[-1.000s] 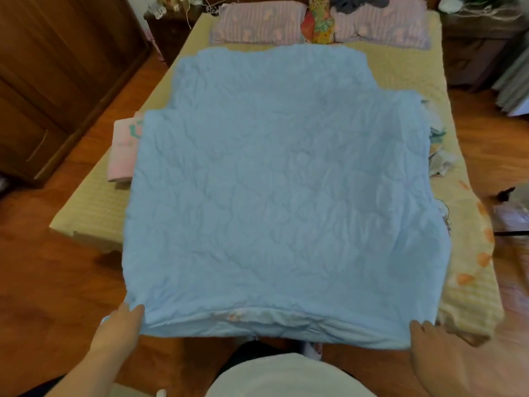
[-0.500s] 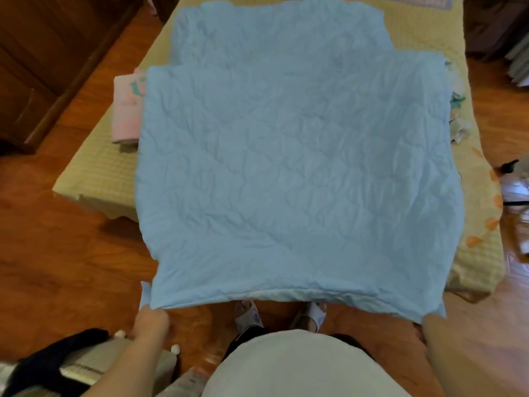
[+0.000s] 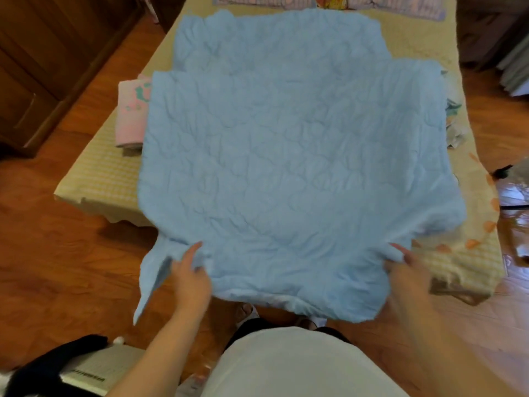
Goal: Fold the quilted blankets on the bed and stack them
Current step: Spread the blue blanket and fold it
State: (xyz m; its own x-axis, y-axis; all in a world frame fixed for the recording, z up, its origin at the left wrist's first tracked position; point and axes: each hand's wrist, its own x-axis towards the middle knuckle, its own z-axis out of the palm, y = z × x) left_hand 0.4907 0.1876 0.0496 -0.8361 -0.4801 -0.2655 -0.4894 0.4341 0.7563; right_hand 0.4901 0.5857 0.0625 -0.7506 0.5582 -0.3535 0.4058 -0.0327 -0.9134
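Observation:
A light blue quilted blanket lies spread over the foot of the bed, its near edge hanging past the mattress toward me. My left hand grips the blanket near its near-left corner, and a flap of that corner droops below it. My right hand grips the blanket near its near-right corner, where the fabric bunches. A folded pink blanket lies on the bed's left side, partly under the blue one.
Pillows line the head of the bed. Crumpled cloth peeks out at the blue blanket's right edge. Wooden cabinets stand to the left. A dark garment on a pale box sits by my left leg on the wood floor.
Both hands have moved forward and inward from the near corners, gathering fabric. The near-left corner now droops free below my left hand. The view has tilted slightly.

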